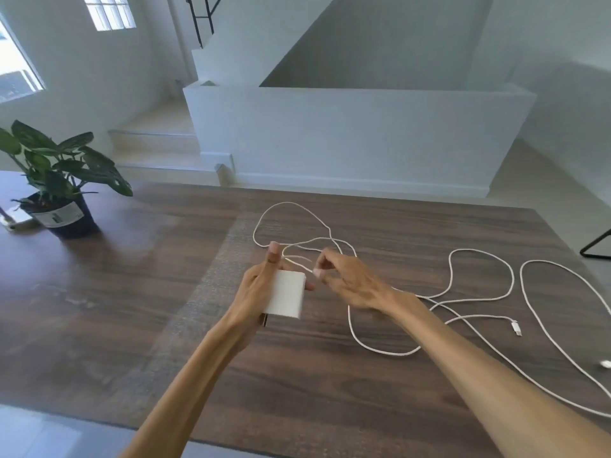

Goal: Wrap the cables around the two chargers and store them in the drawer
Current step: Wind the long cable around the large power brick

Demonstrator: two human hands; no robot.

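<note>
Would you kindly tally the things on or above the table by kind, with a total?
Chargers: 1, the white charger held in the left hand
Cables: 2, one cable pinched by the right hand, another cable lying at right
Potted plants: 1, the potted plant
Total: 4

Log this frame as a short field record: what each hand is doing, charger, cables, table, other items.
left hand: left hand grips the white charger above the table, thumb raised
right hand: right hand pinches the cable just beyond the charger
cable state: mostly unwound, looping loosely over the wooden table
loose end: connector lies on the table to the right
second cable: second cable curves along the right edge, also unwound
other items: potted plant at far left
drawer: not in view
</note>
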